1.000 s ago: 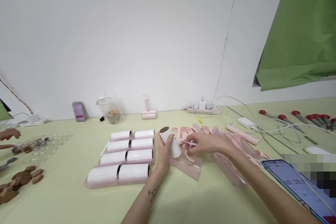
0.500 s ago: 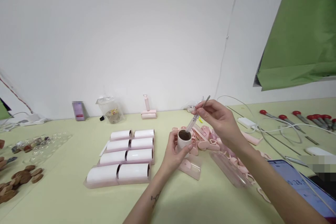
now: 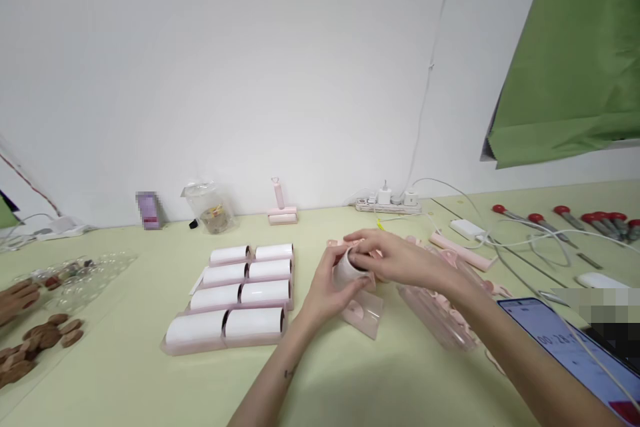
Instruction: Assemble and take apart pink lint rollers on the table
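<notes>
My left hand [image 3: 325, 283] is wrapped around a white lint roller refill [image 3: 345, 271], which is tilted with its open end up. Fingers of my right hand [image 3: 395, 259] are bent over that end, touching the rim and reaching partly into the core. Whether anything sits inside the core is hidden by them. Below the refill lies a clear plastic cover [image 3: 370, 317] with a pale pink piece on it. Pink plastic parts [image 3: 453, 260] lie behind and to the right of my hands. Beside them are more clear covers [image 3: 435, 317].
Rows of white refills [image 3: 255, 323] lie left of my hands. A pink lint roller [image 3: 283, 215] stands by the wall near a power strip [image 3: 390, 205]. A phone [image 3: 565, 353], cables and red-knobbed tools [image 3: 537, 220] are at right. Another person's hand [image 3: 17, 300] shows at far left.
My right hand has moved down and left onto the refill's open end. The clear tube and thin rod it held above the refill are no longer visible. Another person's hand has come further in.
</notes>
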`<state>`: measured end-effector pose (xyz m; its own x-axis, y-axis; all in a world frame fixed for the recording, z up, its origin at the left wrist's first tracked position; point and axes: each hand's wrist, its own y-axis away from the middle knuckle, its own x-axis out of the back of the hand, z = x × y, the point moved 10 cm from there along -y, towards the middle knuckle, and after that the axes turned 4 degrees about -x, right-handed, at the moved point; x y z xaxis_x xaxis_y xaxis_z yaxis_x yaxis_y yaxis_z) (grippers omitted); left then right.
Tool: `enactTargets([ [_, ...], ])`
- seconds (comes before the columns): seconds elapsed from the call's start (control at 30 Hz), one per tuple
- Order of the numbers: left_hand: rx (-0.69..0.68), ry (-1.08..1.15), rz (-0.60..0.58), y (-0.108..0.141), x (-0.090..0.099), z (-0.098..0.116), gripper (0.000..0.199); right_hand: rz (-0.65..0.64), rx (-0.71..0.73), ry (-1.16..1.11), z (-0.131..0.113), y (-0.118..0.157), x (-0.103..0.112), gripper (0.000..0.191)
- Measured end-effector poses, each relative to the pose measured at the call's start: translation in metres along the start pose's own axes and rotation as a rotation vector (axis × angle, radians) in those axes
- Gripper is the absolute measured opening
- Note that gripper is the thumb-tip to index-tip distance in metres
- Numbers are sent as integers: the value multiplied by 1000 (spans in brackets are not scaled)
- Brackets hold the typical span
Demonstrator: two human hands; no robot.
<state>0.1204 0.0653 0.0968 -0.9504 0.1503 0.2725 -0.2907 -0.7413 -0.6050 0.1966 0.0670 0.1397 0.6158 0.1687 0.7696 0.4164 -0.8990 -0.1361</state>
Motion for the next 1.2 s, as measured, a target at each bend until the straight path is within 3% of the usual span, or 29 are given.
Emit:
enactTargets([
  [0.13,8,-73,114,-3,24,3,36,456,46,-210,-11,18,61,25],
  [0.2,-29,-117,61,-5,27,9,36,441,24,-263,-10,21,66,26],
  [0.27,-86,-180,-62,-6,20,17,40,292,-15,-292,-8,18,55,26],
  [0.3,-115,-228,-138,-5,13,20,43,279,-20,-313,-6,18,56,25],
  [0.33,-139,-289,-224,-3,4,21,46,332,-7,-345,-5,21,62,24],
  [0.43,-209,-515,-462,9,-26,19,53,660,94,-440,-4,42,96,20],
  [0.5,-257,-630,-542,17,-41,14,55,740,152,-466,-8,52,105,19],
  [0.67,-332,-718,-608,27,-60,7,58,764,201,-466,-18,61,107,19],
  [0.9,-335,-784,-567,23,-49,8,58,714,210,-442,-22,58,101,21],
  [1.03,-339,-777,-611,26,-53,3,57,700,214,-441,-22,57,99,21],
  [1.2,-343,-697,-567,38,-60,-1,68,704,224,-426,-24,57,98,20],
])
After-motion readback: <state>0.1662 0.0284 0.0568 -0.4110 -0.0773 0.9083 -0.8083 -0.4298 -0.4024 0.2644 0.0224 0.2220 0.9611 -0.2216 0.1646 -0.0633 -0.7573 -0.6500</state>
